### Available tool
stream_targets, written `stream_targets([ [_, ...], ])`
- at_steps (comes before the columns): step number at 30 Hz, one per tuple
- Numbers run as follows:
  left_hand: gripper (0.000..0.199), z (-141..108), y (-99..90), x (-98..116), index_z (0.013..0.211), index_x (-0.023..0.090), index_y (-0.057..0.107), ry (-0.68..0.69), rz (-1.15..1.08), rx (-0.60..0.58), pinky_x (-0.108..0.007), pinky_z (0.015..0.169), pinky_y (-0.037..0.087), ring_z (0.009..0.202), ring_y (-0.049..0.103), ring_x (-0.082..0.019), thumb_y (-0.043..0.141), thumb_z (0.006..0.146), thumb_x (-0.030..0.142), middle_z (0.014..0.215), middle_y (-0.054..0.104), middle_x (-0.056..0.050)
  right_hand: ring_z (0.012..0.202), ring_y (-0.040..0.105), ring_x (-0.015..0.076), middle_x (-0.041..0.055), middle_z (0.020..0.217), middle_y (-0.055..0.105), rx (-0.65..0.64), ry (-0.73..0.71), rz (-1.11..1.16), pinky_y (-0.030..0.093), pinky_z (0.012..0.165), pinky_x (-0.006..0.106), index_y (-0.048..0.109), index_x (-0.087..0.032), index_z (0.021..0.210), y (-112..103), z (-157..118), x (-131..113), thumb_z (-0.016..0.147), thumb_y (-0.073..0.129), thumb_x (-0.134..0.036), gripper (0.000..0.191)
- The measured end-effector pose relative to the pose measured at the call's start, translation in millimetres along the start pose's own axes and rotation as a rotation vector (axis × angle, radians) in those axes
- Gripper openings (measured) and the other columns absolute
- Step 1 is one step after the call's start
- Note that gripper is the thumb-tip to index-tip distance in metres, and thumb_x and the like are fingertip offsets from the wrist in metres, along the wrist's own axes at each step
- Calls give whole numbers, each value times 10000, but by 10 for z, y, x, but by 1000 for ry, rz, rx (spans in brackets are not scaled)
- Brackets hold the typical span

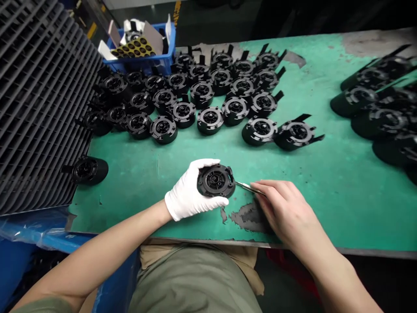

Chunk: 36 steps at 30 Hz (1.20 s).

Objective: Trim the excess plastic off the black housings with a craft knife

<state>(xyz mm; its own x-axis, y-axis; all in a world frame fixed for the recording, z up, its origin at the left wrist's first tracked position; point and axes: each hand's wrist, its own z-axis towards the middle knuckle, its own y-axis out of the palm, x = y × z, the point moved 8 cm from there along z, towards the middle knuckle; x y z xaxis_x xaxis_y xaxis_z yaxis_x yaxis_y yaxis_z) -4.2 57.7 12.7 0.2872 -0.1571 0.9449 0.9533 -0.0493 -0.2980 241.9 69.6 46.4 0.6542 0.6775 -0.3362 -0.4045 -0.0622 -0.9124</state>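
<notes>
My left hand point(192, 191), in a white glove, is closed round a black round plastic housing point(216, 180). The ring-shaped end with its spoked centre faces up toward me. My bare right hand point(283, 206) pinches a slim metal tool point(246, 187) that looks like a craft knife. Its narrow tip points left and meets the housing's right edge, or lies very close to it; I cannot tell which. Beyond both hands, several similar black housings point(210, 119) stand in rows, some with upright tabs.
A single housing point(89, 170) lies at the left, beside a stack of grey slatted trays point(42, 100). More black housings point(379, 121) stand at the right. A blue bin point(169, 61) with a sheet of round stickers point(137, 47) sits at the back of the green worktable point(342, 195).
</notes>
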Motion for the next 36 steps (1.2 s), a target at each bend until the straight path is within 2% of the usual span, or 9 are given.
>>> stream_targets([
  [4, 1020, -39, 141, 89, 1628, 188, 449, 145, 329, -35, -628, 1321, 519, 1530, 640, -418, 935, 869, 667, 1606, 618, -261, 1134, 696, 302, 128, 1279, 754, 85, 67, 10, 581, 958, 487, 670, -233, 1374, -124, -143, 16, 1111, 616, -179, 274],
  [11, 1061, -45, 163, 24, 1689, 213, 387, 134, 413, -83, -628, 1362, 490, 1589, 594, -422, 896, 892, 693, 1673, 581, -239, 1126, 703, 284, 115, 1256, 768, 219, 185, -49, 520, 905, 430, 674, -220, 1344, -168, -537, 58, 1132, 633, -234, 216],
  [14, 1046, -41, 146, 75, 1717, 236, 371, 144, 363, -129, -619, 1388, 466, 1628, 554, -408, 897, 914, 650, 1732, 532, -220, 1140, 683, 294, 121, 1272, 770, 252, 209, -59, 503, 928, 436, 701, -224, 1327, -104, -518, 77, 1145, 619, -268, 205],
  [20, 1057, -93, 155, 82, 1811, 278, 262, 113, 244, -392, -639, 1428, 404, 1712, 433, -422, 871, 977, 508, 1859, 373, -199, 1039, 627, 303, 129, 1151, 768, 175, 164, -145, 445, 847, 431, 746, -199, 1300, 83, -244, 174, 1157, 590, -369, 271],
  [24, 958, -196, 23, 63, 1804, 271, 275, 127, 219, -320, -649, 1419, 408, 1709, 443, -404, 813, 1022, 396, 1843, 400, -209, 967, 597, 293, 121, 1065, 719, 96, 124, -169, 424, 810, 417, 736, -193, 1243, 145, -160, 250, 1167, 532, -372, 281],
  [28, 850, -313, -94, 32, 1757, 251, 350, 67, 192, -219, -622, 1313, 544, 1603, 586, -378, 781, 1028, 314, 1744, 531, -231, 936, 597, 280, 112, 1018, 668, 80, 81, -102, 471, 819, 418, 676, -196, 1116, 111, -133, 277, 1162, 513, -339, 222],
  [32, 734, -390, -131, 79, 1707, 259, 416, 3, 175, -161, -603, 1286, 562, 1561, 627, -353, 742, 1059, 371, 1710, 567, -214, 928, 644, 273, 97, 1001, 676, 112, 50, -32, 521, 828, 416, 616, -217, 1096, 29, -110, 274, 1149, 544, -334, 147],
  [34, 827, -401, -91, 79, 1697, 250, 435, -49, 191, -148, -612, 1311, 533, 1591, 593, -378, 827, 1008, 486, 1738, 530, -221, 905, 676, 264, 85, 994, 693, 129, 62, -5, 532, 814, 407, 613, -220, 1142, -16, -107, 284, 1149, 547, -331, 130],
  [36, 1042, -381, -37, 53, 1694, 240, 447, -106, 228, -121, -641, 1329, 507, 1609, 560, -426, 946, 869, 633, 1746, 512, -233, 947, 725, 261, 94, 1063, 731, 134, 80, 33, 553, 834, 397, 616, -212, 1248, -52, -110, 295, 1150, 538, -316, 163],
])
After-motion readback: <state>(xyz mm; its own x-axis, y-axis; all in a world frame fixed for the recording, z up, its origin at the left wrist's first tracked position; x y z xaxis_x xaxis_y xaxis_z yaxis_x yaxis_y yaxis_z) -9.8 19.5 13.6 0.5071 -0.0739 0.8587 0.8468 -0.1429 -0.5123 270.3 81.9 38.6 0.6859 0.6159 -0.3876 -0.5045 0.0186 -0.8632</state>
